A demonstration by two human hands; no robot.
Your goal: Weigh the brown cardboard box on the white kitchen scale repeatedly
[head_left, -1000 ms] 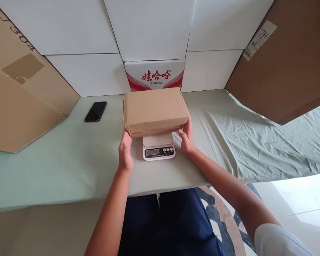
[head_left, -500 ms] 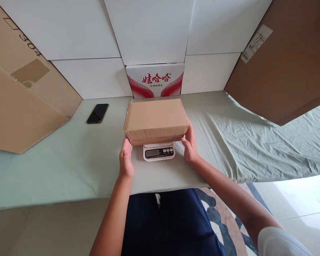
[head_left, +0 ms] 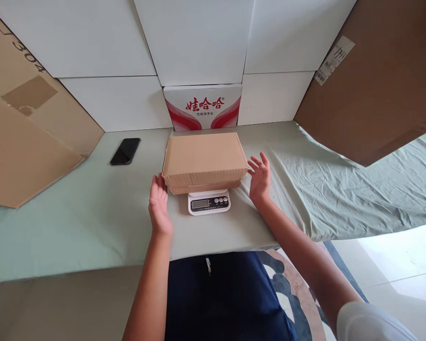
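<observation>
Table under green sheet, white scale, phone, perhaps leaning cardboard

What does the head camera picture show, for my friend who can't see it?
A brown cardboard box sits on a small white scale, with the left hand and right hand open beside it. A black phone lies to the left.

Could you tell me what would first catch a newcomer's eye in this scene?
A closed brown cardboard box sits on a small white digital scale at the middle of the green-covered table. The left hand and right hand hover open on either side of it. Behind stands a red-and-white carton; a black phone lies to the left.
</observation>
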